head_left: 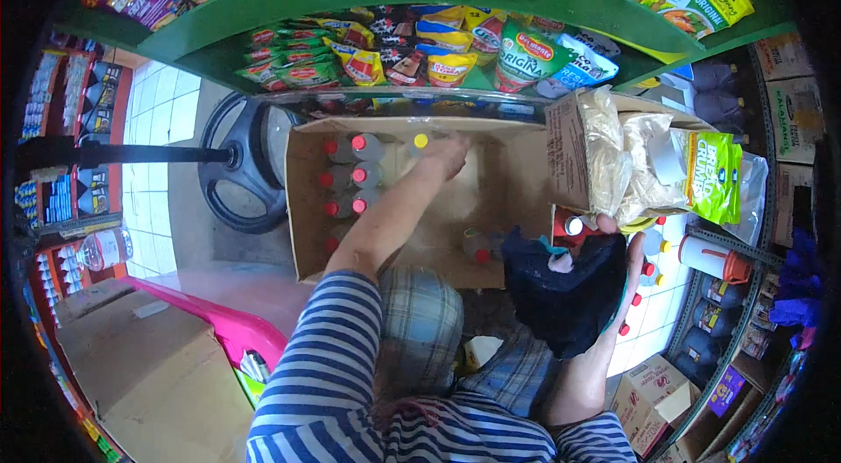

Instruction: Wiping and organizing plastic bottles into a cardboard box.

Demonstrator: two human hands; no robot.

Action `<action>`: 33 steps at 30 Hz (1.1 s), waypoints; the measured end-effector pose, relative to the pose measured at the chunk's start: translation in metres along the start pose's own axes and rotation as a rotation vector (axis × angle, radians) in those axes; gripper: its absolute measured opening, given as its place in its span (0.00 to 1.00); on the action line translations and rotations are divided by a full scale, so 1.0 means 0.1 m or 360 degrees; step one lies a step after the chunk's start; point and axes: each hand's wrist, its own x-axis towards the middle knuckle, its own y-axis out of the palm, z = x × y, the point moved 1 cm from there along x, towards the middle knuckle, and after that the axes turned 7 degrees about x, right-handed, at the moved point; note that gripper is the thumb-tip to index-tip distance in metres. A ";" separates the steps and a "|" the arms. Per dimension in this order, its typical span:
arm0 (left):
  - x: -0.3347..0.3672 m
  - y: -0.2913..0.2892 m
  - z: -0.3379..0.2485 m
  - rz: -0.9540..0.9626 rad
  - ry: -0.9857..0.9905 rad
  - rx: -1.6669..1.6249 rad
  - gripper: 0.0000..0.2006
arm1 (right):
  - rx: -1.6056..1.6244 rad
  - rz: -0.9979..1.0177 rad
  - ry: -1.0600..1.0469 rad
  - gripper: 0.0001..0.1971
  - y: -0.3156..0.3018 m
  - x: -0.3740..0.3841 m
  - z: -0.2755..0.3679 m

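My left hand [451,156] reaches into an open cardboard box [491,268] at the centre. Its curled fingers are against a clear bottle with a yellow cap [420,141] standing by the far wall; the grip is partly hidden. Left of it, several clear bottles with red caps [360,175] stand in rows. Another red-capped bottle [478,248] is near the box's front edge. At the right, my right hand [629,266] is closed around a bunched dark cloth [561,296] with a teal edge, held over the box's near right corner.
Clear bags of pale crumbs [646,156] and a green-yellow packet [714,174] fill a carton on the right. Seasoning pouches [447,51] line the green shelf ahead. A dark wheel [241,165] with a bar stands left. Bottles [648,270] stand on the floor tiles at right.
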 end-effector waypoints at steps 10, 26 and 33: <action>-0.14 0.61 0.37 -0.0169 -0.0132 -0.0128 0.17 | -0.0166 -0.0027 -0.0125 0.21 -0.48 0.35 0.06; -1.67 -0.84 0.01 -0.0424 0.0335 -0.1136 0.18 | 0.0039 0.0079 -0.0140 0.22 -0.36 0.30 0.01; -2.34 -1.52 -1.37 -0.1005 0.1160 0.0025 0.13 | -0.1752 0.0414 -0.1556 0.21 -0.43 0.21 -0.21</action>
